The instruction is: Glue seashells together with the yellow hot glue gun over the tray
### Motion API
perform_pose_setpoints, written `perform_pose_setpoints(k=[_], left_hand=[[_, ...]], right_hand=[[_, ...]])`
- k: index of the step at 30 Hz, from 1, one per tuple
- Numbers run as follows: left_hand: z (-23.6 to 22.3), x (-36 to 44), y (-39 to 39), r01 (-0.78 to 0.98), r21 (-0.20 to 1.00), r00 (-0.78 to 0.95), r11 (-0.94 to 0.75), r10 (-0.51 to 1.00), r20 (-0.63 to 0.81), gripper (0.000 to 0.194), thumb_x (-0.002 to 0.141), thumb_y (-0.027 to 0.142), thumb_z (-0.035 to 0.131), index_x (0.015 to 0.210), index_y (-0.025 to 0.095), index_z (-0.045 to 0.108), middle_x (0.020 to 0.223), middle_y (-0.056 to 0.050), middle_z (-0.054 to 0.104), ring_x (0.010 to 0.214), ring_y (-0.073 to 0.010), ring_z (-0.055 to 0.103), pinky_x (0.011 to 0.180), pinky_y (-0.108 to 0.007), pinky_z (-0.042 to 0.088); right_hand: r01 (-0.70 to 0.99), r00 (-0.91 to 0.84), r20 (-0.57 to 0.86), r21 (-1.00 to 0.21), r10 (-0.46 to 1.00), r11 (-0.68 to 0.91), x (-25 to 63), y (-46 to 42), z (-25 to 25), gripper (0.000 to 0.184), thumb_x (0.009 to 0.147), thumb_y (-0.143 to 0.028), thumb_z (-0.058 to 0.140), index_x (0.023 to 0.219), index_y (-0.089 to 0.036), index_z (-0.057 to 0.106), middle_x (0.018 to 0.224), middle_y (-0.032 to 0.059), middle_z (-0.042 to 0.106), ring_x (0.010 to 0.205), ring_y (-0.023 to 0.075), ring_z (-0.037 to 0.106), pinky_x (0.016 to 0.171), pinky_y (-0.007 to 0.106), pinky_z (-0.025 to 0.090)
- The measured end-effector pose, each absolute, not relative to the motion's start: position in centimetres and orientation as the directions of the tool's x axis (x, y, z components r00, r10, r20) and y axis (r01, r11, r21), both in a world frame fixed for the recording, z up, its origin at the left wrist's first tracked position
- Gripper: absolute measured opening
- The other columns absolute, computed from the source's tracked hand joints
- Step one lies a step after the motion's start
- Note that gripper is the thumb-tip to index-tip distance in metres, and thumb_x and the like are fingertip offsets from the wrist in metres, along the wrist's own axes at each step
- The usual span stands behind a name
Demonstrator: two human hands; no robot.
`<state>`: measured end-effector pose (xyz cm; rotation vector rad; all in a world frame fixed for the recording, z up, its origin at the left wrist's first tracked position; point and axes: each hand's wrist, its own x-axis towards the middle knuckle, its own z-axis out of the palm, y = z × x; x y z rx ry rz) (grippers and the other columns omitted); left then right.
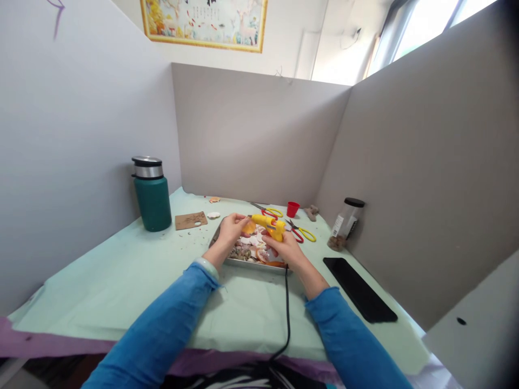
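My right hand (287,248) grips a yellow glue gun (268,225) above a metal tray (247,263) filled with several seashells. The gun's nozzle points left toward an orange shell (247,227) pinched in my left hand (230,227). A black cord (287,308) runs from the gun back to the table's near edge. Both hands hover over the tray, close together.
A green flask (151,193) stands at the back left, with a brown card piece (191,220) beside it. Two pairs of scissors (302,232), a red cup (292,208) and a clear jar (345,224) lie behind and right of the tray. A black flat object (359,288) lies at the right.
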<state>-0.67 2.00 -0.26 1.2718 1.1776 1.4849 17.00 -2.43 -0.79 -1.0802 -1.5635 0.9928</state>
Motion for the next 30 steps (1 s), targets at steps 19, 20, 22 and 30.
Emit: perform_pose_setpoints(k=[19, 20, 22, 30], left_hand=[[0.0, -0.9, 1.7, -0.158, 0.969, -0.086, -0.189, 0.980, 0.177, 0.018, 0.078, 0.021, 0.074, 0.086, 0.010, 0.062, 0.081, -0.007, 0.069, 0.065, -0.0142, 0.066, 0.052, -0.025, 0.055], [0.1, -0.9, 1.6, -0.167, 0.969, -0.075, -0.182, 0.982, 0.172, 0.019, 0.076, 0.022, 0.075, 0.085, 0.010, 0.063, 0.080, -0.007, 0.069, 0.065, -0.0144, 0.066, 0.052, -0.025, 0.055], [0.3, -0.9, 1.3, -0.187, 0.967, -0.059, -0.173, 0.985, 0.164, 0.022, 0.073, 0.024, 0.079, 0.083, 0.010, 0.064, 0.080, -0.007, 0.069, 0.065, -0.0147, 0.065, 0.052, -0.025, 0.055], [0.5, -1.0, 1.0, -0.214, 0.968, -0.009, -0.131, 0.991, 0.132, 0.028, 0.066, 0.028, 0.084, 0.082, 0.010, 0.068, 0.080, -0.007, 0.070, 0.064, -0.0144, 0.065, 0.052, -0.024, 0.050]], right_hand=[[-0.010, -0.129, 0.181, -0.983, 0.975, 0.181, 17.5, -2.3, -0.9, 0.039, 0.064, -0.041, 0.078, 0.090, -0.013, 0.068, 0.056, -0.0037, 0.055, 0.043, 0.0070, 0.043, 0.044, 0.023, 0.034], [-0.024, -0.138, 0.171, -0.985, 0.976, 0.169, 17.6, -2.3, -0.9, 0.040, 0.064, -0.041, 0.079, 0.090, -0.013, 0.068, 0.056, -0.0036, 0.055, 0.043, 0.0070, 0.043, 0.044, 0.023, 0.034], [-0.061, -0.167, 0.149, -0.988, 0.975, 0.140, 17.9, -2.0, -1.1, 0.041, 0.064, -0.041, 0.080, 0.090, -0.013, 0.068, 0.056, -0.0038, 0.055, 0.043, 0.0069, 0.043, 0.043, 0.023, 0.035], [-0.136, -0.231, 0.114, -0.987, 0.966, 0.084, 18.1, -1.5, -1.6, 0.040, 0.065, -0.040, 0.082, 0.091, -0.013, 0.068, 0.055, -0.0040, 0.055, 0.043, 0.0066, 0.042, 0.044, 0.022, 0.038]])
